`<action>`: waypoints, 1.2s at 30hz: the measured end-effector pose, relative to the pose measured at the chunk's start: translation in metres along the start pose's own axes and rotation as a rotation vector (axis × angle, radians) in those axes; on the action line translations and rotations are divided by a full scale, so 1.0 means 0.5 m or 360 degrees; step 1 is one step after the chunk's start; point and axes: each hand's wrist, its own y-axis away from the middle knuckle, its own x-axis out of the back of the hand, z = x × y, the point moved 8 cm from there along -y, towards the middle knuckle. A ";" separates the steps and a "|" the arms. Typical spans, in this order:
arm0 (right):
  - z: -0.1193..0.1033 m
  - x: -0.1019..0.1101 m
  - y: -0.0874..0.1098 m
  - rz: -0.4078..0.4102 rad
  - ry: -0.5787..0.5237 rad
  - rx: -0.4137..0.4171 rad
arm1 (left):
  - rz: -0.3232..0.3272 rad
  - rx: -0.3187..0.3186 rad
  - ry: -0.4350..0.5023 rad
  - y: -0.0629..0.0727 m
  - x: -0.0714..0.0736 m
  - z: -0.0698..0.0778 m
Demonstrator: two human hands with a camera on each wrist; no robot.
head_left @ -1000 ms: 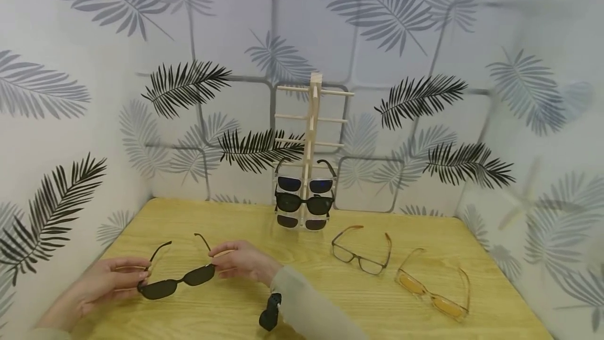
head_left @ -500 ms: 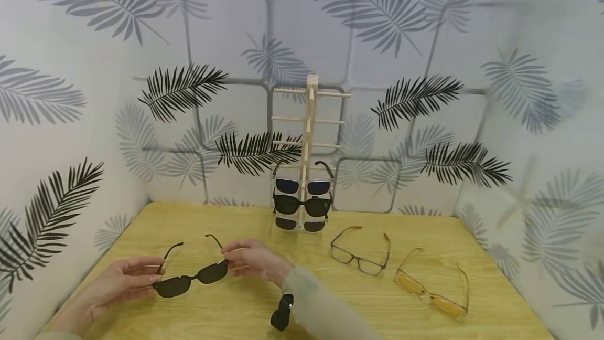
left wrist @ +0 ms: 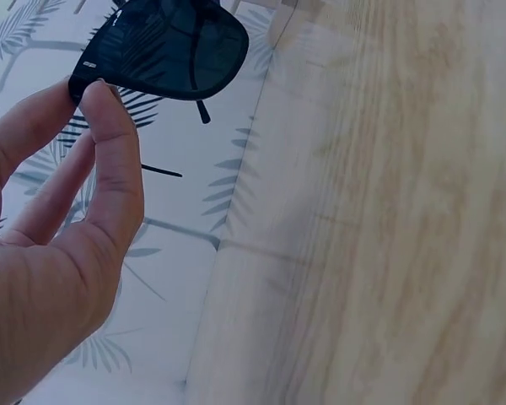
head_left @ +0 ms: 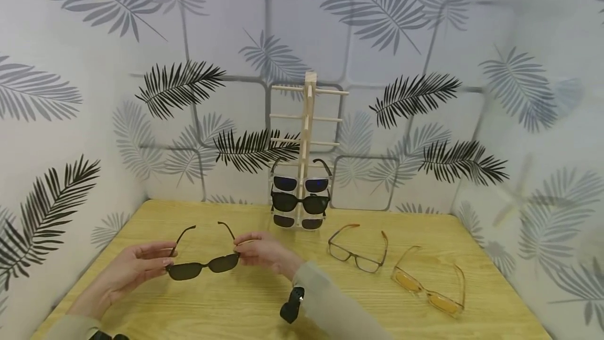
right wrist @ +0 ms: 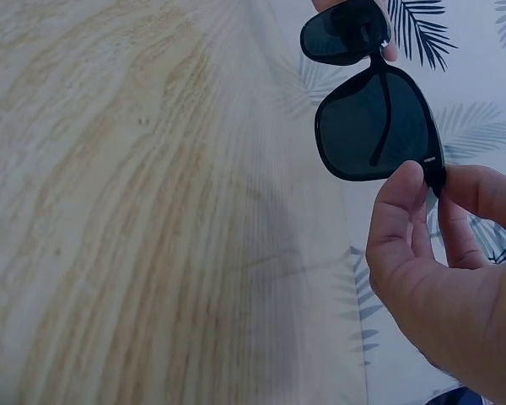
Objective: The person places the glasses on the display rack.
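Note:
Black sunglasses (head_left: 185, 271) with dark lenses hang in both hands over the left part of the table, temples unfolded and pointing away. My left hand (head_left: 137, 269) pinches the left hinge corner between thumb and fingers. At the opposite corner my right hand (head_left: 266, 253) does the same. Seen from the left wrist, the thumb and forefinger grip the frame's edge beside a dark lens (left wrist: 169, 51). From the right wrist, the fingers pinch the frame next to the near lens (right wrist: 371, 126).
Behind stands a wooden eyewear rack (head_left: 309, 119) with bare upper pegs; several sunglasses (head_left: 300, 202) hang on its lower ones. Right on the table (head_left: 226, 311) lie thin-framed clear glasses (head_left: 356, 256) and orange-lensed glasses (head_left: 427, 290), both unfolded. Leaf-patterned walls (head_left: 401, 25) surround the table.
Both hands have carried the black sunglasses to the right and slightly up in the head view, keeping their pinch on both corners. The other glasses and the rack stay in place.

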 end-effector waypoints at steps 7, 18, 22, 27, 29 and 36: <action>-0.017 0.011 0.005 -0.0026 -0.0035 0.0023 | -0.0012 -0.0001 0.0052 -0.009 -0.013 0.008; -0.047 0.015 0.028 -0.0067 -0.0092 0.0126 | -0.0019 -0.0070 0.0048 -0.015 -0.033 0.044; -0.067 0.020 0.040 -0.0064 -0.0109 0.0175 | -0.0020 -0.0113 0.0057 -0.017 -0.041 0.057; -0.087 0.035 0.051 -0.0012 -0.0130 0.0203 | 0.0071 -0.0140 0.0021 -0.023 -0.050 0.074; -0.092 0.039 0.055 -0.0001 -0.0144 0.0202 | 0.0116 -0.0150 0.0019 -0.026 -0.054 0.079; -0.101 0.045 0.062 0.0029 -0.0141 0.0219 | 0.0224 -0.0182 0.0161 -0.025 -0.063 0.091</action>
